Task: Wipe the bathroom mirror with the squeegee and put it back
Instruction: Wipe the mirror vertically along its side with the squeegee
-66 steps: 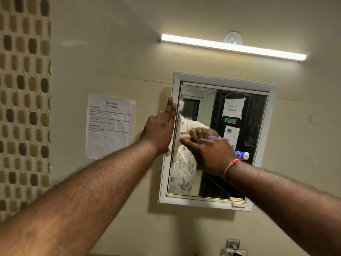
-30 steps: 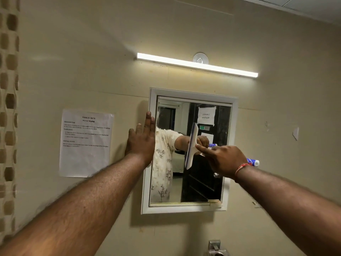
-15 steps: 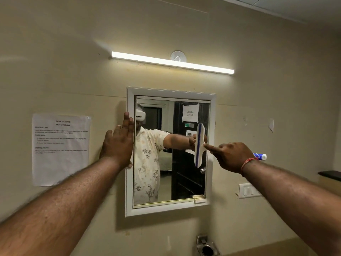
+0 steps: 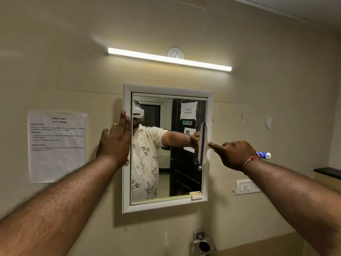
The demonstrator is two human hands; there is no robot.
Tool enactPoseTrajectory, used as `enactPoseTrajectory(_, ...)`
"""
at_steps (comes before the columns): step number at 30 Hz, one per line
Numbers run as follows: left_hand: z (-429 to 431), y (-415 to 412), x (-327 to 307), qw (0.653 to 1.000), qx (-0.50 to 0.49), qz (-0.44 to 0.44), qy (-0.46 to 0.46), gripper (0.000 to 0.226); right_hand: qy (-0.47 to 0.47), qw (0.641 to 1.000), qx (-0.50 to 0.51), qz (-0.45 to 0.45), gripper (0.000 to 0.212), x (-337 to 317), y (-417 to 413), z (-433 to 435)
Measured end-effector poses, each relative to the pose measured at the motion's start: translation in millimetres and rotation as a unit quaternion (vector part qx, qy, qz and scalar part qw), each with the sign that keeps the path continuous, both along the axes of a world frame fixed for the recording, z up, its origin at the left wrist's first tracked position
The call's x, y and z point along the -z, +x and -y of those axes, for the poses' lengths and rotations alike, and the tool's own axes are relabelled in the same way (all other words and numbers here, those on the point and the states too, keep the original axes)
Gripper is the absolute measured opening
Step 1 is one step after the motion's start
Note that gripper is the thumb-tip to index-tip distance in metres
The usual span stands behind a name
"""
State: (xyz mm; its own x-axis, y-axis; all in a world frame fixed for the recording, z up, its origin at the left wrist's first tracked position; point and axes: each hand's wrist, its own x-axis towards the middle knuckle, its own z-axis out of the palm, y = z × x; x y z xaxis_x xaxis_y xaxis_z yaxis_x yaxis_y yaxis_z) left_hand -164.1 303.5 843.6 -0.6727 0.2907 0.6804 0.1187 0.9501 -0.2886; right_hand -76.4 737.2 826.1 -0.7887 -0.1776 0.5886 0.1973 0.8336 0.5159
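Note:
A white-framed mirror [image 4: 127, 182] hangs on the beige wall ahead. My right hand [image 4: 234, 154] grips the squeegee [image 4: 203, 143], a white tool with a blue blade strip, held upright against the glass at the mirror's right edge. The index finger stretches along its neck, and the blue-and-white handle end sticks out behind my wrist. My left hand [image 4: 115, 143] lies flat with its fingers together on the mirror's left frame and the wall. The glass reflects a person in a floral shirt and a dark door.
A lit tube light [image 4: 168, 59] runs above the mirror. A printed paper sheet [image 4: 57, 146] is taped to the wall on the left. A white switch plate [image 4: 246, 186] and a dark ledge [image 4: 327, 171] sit to the right; a metal holder [image 4: 203, 242] is below.
The squeegee has travelled across the glass from the left part to the right edge, its blade turning upright. The view has pulled back and shifted right. My left hand stayed on the frame.

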Motion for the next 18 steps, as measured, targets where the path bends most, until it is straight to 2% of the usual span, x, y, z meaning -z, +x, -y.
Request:
enactPoseTrajectory(10, 1.9, -0.3, 5.3, 1.000, 0.005, 0.002, 0.000, 0.176, -0.003, 1.000, -0.008, -0.024, 0.056, 1.2, 4.8, 12.9)
enactPoseTrajectory(18, 2.7, 1.6, 16.9, 1.000, 0.007, -0.004, -0.006, 0.169, 0.006, 0.989, -0.144, -0.030, 0.054, 33.4, -4.9, 75.4)
